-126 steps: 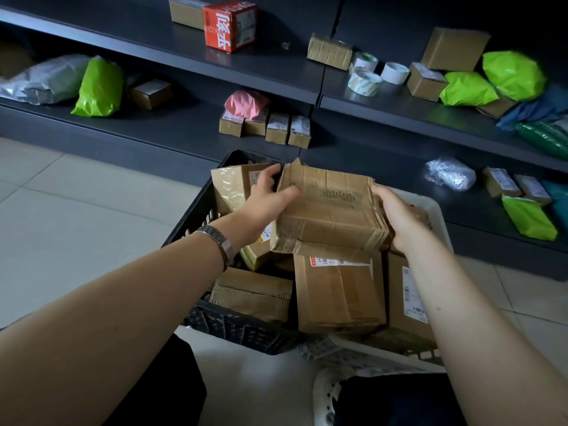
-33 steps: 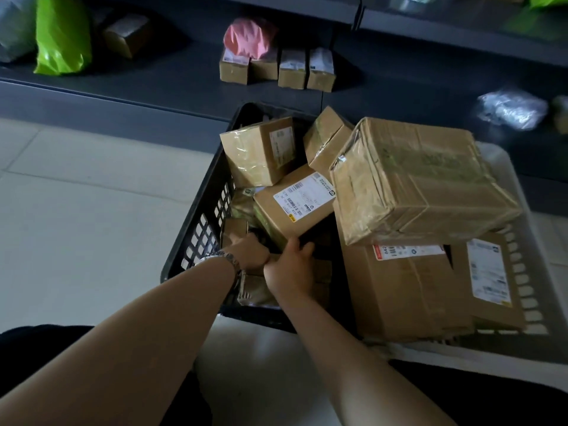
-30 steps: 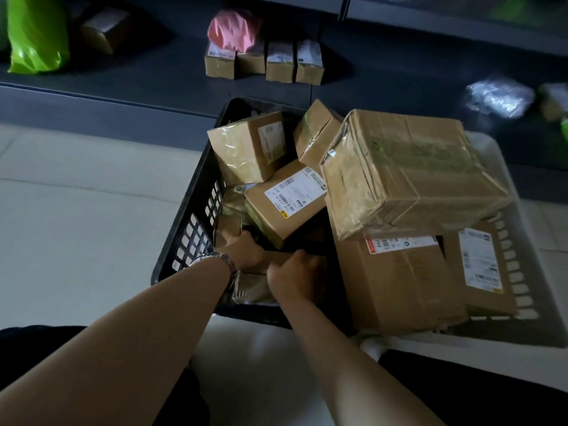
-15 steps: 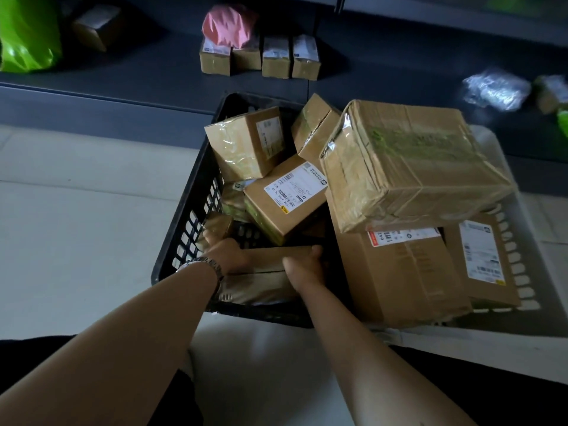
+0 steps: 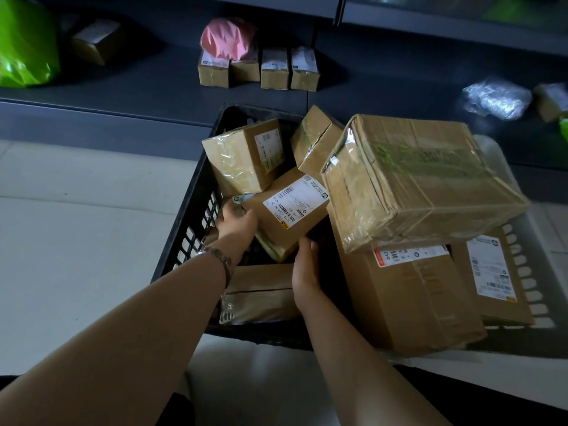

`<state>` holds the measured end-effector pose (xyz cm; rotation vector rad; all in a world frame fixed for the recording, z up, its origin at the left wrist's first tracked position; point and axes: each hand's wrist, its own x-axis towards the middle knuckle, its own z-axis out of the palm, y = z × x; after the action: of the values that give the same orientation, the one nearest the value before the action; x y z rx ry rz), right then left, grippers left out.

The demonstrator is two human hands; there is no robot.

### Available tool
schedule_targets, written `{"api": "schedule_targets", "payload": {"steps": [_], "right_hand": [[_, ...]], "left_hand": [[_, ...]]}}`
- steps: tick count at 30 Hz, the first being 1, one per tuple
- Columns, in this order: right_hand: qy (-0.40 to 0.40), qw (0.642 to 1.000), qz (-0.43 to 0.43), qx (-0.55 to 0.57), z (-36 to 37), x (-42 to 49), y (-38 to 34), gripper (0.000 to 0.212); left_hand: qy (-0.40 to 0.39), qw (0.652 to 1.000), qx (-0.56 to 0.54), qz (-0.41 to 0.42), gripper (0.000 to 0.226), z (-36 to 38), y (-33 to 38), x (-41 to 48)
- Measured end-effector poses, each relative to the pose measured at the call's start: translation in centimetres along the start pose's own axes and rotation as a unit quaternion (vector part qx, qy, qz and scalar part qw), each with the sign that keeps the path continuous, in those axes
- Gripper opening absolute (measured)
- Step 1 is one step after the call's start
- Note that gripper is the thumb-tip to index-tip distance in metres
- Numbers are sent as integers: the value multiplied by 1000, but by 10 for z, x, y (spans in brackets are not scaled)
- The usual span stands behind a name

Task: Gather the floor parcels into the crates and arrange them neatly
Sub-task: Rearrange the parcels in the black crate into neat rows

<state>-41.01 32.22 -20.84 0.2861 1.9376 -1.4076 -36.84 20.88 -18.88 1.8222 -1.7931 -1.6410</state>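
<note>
Both hands are down in the black crate (image 5: 187,238), and both are on the labelled box (image 5: 289,216), which sits tilted in the middle of the crate with its white shipping label facing up. The left hand (image 5: 236,224), a wristwatch (image 5: 218,257) on its wrist, is at the box's left corner with fingers curled round it, the tips tucked out of sight. The right hand (image 5: 304,267) takes the near lower corner, thumb up against the side and fingers under the box, where I cannot tell how they lie. Below the hands a flat taped parcel (image 5: 261,292) lies against the crate's near wall. Behind the labelled box, a shiny taped box (image 5: 242,158) leans at the back left and a small tilted box (image 5: 316,136) stands beside it. To the right, a big taped box (image 5: 415,179) rests at an angle on a tall box (image 5: 408,299) with a red-edged label. Next to that one, a flatter box (image 5: 491,272) lies in the white crate (image 5: 525,290). On the dark shelf (image 5: 138,87) beyond, a pink bag (image 5: 227,36) sits on a row of small boxes (image 5: 275,70), with a green bag (image 5: 26,47) far left and a silvery bag (image 5: 495,96) at right.
</note>
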Motion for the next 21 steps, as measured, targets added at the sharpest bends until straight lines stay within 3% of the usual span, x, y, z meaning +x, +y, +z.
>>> {"api": "schedule_targets", "payload": {"steps": [3,8,13,21], "right_hand": [[-8,1000,17,-11,7,2,-2,73],[-21,1000,-1,-22,12,-6,-8,55],[-28,999,-12,11,23,-19,-2,49],[-25,1000,-8,-11,13,-18,0,54]], "left_hand": [[-15,998,-59,-6,59,1,8,8],[-52,998,-44,2,53,4,12,8],[-25,999,-45,7,59,-2,13,7],[-20,999,25,9,68,-8,2,1]]}}
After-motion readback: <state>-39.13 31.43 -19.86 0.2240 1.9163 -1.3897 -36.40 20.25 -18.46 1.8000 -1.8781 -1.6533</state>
